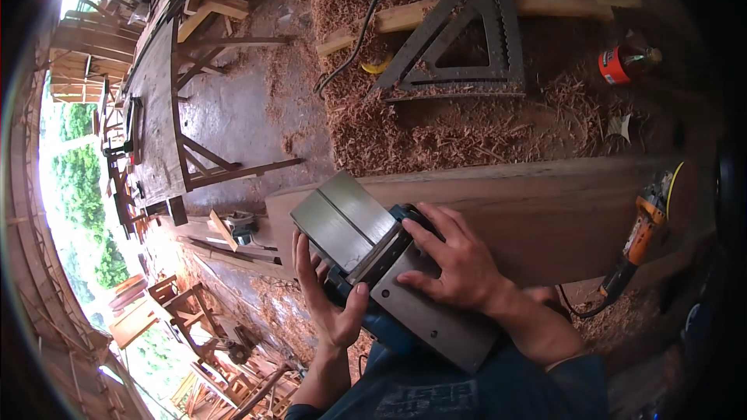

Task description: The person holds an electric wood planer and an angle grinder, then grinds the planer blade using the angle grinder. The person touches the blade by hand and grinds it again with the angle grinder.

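Note:
An electric planer [440, 315] is turned over in front of my body, with its flat metal sole facing up. My left hand [338, 319] grips its left side, the fingers behind the casing and the thumb on the edge near the blade slot. My right hand [463, 268] holds the opposite side, fingertips near the dark front part and the thumb lying on the sole. Beneath and beyond the planer stretches a wide wooden board [529, 210]. The planer's lower casing is partly hidden by its sole and my shirt.
An orange angle grinder [642, 222] rests on the board's right end. Beyond lie wood shavings [436, 136], a metal triangle square [459, 84], a bottle with a red label [617, 66] and a dark cord [364, 31]. A long work table [159, 109] stands at left.

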Available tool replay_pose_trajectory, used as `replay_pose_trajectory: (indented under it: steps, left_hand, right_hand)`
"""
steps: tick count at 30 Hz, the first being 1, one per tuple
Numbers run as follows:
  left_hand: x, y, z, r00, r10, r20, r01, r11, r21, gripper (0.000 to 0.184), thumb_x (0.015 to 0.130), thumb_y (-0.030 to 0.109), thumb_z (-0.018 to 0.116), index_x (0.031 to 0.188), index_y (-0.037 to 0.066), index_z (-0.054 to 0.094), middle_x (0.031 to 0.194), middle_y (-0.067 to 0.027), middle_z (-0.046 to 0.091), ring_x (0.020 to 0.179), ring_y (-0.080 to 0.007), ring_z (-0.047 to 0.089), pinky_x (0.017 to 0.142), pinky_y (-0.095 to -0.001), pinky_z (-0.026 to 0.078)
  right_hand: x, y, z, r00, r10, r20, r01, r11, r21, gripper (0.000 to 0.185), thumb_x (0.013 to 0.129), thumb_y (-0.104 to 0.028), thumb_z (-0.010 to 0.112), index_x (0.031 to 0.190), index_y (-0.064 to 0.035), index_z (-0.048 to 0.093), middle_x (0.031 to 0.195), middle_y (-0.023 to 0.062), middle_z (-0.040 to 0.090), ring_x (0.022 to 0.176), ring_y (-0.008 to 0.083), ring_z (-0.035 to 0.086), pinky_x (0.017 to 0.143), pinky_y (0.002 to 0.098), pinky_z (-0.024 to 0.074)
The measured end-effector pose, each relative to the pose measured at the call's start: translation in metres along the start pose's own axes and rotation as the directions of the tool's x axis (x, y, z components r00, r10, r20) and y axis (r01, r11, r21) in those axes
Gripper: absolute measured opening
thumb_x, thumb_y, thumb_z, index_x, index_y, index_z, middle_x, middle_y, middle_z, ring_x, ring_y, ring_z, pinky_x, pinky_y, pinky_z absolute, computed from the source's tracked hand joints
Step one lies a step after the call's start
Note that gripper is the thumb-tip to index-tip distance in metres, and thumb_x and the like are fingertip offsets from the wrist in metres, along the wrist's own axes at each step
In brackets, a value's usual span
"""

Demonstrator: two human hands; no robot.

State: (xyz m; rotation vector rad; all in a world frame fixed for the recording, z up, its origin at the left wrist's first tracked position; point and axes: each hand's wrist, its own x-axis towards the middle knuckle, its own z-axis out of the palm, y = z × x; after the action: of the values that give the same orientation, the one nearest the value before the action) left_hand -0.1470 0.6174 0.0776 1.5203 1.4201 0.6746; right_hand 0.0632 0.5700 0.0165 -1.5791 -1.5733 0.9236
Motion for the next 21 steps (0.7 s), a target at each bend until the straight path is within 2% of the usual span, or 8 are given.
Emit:
replay_pose_trajectory:
  steps: [6,12,15,16,18,19,21]
  left_hand:
    - [-0.001,0.000,-0.001,1.000,-0.019,-0.013,0.019,0.999,0.031,0.098,0.074,0.021,0.070,0.155,0.001,0.020,0.161,-0.0187,0.019,0.132,-0.0309,0.044,0.105,-0.0423,0.041]
    - [0.000,0.001,-0.002,0.999,-0.035,0.002,0.035,0.999,0.012,0.098,0.075,0.021,0.073,0.156,0.002,0.020,0.162,-0.0181,0.017,0.133,-0.0308,0.043,0.106,-0.0436,0.041]
    - [0.000,0.002,-0.005,1.000,0.018,0.000,-0.018,0.999,-0.043,0.093,0.083,0.035,0.071,0.155,0.003,0.022,0.160,-0.0171,0.021,0.130,-0.0303,0.046,0.103,-0.0421,0.043]
    - [0.007,-0.003,-0.012,0.994,-0.100,-0.041,0.092,0.981,-0.173,0.088,0.086,0.039,0.067,0.154,0.003,0.024,0.158,-0.0166,0.026,0.127,-0.0283,0.047,0.100,-0.0409,0.044]
    - [0.036,-0.022,-0.031,0.940,-0.337,-0.052,0.284,0.859,-0.426,0.082,0.092,0.048,0.060,0.152,0.003,0.028,0.153,-0.0157,0.035,0.122,-0.0244,0.051,0.096,-0.0384,0.046]
    - [0.051,-0.036,-0.033,0.923,-0.383,-0.039,0.337,0.853,-0.399,0.066,0.097,0.052,0.050,0.140,0.003,0.045,0.130,-0.0134,0.056,0.105,-0.0187,0.059,0.087,-0.0325,0.048]
    - [0.086,-0.075,-0.059,0.867,-0.449,0.214,0.498,0.782,-0.375,0.056,0.098,0.050,0.049,0.127,0.002,0.053,0.110,-0.0109,0.063,0.090,-0.0170,0.061,0.078,-0.0304,0.049]
  right_hand:
    - [-0.003,-0.002,0.003,0.998,0.053,0.017,-0.054,0.998,0.027,0.075,0.085,-0.060,0.066,0.134,-0.0025,0.057,0.140,0.0249,0.047,0.130,0.0393,0.045,0.106,0.0466,0.0429]
    - [-0.004,-0.017,-0.001,0.993,-0.095,0.075,0.095,0.995,-0.002,0.079,0.085,-0.059,0.067,0.138,-0.0018,0.053,0.141,0.0261,0.046,0.130,0.0419,0.045,0.108,0.0488,0.0414]
    - [-0.010,-0.018,-0.006,0.993,0.093,0.074,-0.098,0.993,0.069,0.086,0.082,-0.062,0.069,0.140,-0.0005,0.050,0.142,0.0278,0.044,0.132,0.0443,0.043,0.108,0.0509,0.0400]
    - [-0.014,-0.020,-0.008,0.988,0.120,0.094,-0.127,0.989,0.071,0.089,0.081,-0.063,0.069,0.141,-0.0003,0.049,0.143,0.0284,0.043,0.132,0.0447,0.042,0.109,0.0512,0.0396]
    - [-0.028,-0.029,-0.014,0.975,0.186,0.120,-0.195,0.978,0.070,0.095,0.078,-0.067,0.070,0.142,0.0003,0.047,0.145,0.0296,0.041,0.134,0.0457,0.041,0.109,0.0519,0.0387]
    - [-0.035,-0.035,-0.018,0.951,0.236,0.200,-0.251,0.967,0.053,0.110,0.071,-0.072,0.074,0.146,0.0005,0.041,0.148,0.0305,0.037,0.137,0.0476,0.037,0.110,0.0529,0.0372]
    - [-0.050,-0.051,-0.020,0.907,0.336,0.255,-0.355,0.935,0.029,0.117,0.067,-0.075,0.074,0.149,-0.0004,0.037,0.150,0.0302,0.034,0.139,0.0482,0.035,0.111,0.0534,0.0364]
